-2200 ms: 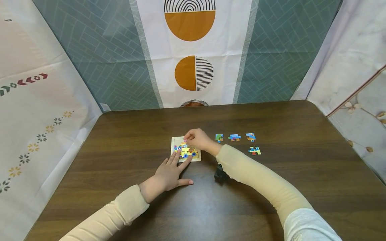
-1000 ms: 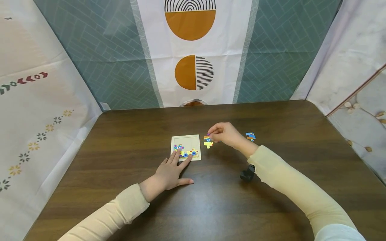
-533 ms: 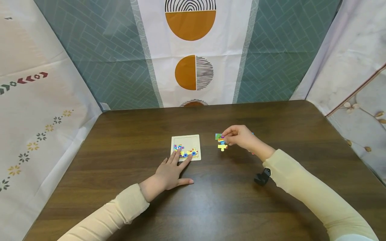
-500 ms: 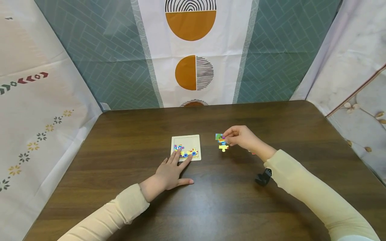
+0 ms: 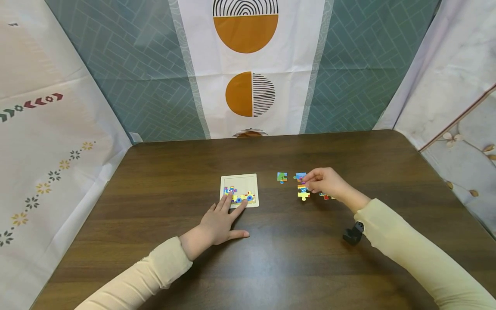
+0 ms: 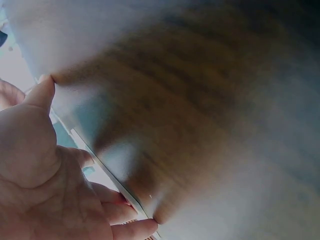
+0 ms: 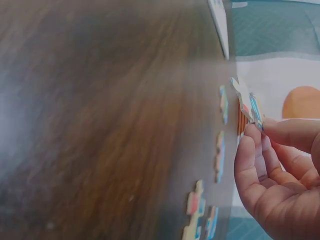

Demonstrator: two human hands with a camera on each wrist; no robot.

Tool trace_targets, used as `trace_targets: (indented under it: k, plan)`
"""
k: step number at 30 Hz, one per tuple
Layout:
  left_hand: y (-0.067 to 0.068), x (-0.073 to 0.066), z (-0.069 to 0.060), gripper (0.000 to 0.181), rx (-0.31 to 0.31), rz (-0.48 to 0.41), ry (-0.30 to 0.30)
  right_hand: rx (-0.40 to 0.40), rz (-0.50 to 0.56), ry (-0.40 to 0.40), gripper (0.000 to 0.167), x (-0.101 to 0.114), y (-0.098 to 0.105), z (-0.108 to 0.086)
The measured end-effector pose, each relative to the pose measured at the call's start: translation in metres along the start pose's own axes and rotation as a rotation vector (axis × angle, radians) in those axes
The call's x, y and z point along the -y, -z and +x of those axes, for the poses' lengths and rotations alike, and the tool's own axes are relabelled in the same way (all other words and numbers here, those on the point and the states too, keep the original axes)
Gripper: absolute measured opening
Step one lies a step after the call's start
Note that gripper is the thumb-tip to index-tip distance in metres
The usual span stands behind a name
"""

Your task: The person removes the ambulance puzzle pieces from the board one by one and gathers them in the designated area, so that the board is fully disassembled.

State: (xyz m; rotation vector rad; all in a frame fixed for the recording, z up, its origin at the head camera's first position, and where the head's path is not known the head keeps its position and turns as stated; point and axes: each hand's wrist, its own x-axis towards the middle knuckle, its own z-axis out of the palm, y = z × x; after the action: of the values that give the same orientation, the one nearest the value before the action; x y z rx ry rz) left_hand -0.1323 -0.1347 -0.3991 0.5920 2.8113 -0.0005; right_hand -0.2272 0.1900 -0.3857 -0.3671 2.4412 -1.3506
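Observation:
In the head view my left hand [image 5: 218, 221] lies with spread fingers on the near left part of a pale puzzle tray [image 5: 245, 182]. A few joined pieces [image 5: 242, 197], showing a yellow vehicle with blue wheels, fill the tray's lower part; fingertips cover some of them. The left wrist view shows the same fingers along the tray's edge [image 6: 107, 174]. To the right, my right hand [image 5: 330, 184] pinches a yellow, blue and orange puzzle piece [image 5: 303, 195] between thumb and fingertips. The right wrist view shows this piece [image 7: 244, 100] raised above the table.
Beyond the held piece lie a green puzzle piece [image 5: 281, 177] and a blue one [image 5: 299, 176]. A red and yellow piece [image 5: 327, 197] is partly covered by my right hand. Another piece [image 7: 212, 222] shows only in the right wrist view. Patterned cloth [image 5: 248, 94] hangs behind the table.
My right hand has lifted the yellow and blue puzzle piece out of the tray and carried it right, over the loose pieces. The left hand stays in place.

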Motion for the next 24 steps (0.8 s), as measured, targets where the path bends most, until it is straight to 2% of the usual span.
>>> trace_targets:
  k: [12,24]
  plan:
    - [-0.001,0.001,0.0,0.083,0.004,0.007,0.007,0.025,-0.05,0.029,0.022,-0.009,0.001,0.005]
    - [-0.003,0.001,0.001,0.083,0.013,0.001,0.015,0.014,-0.179,0.004,0.019,-0.015,0.002,0.016]
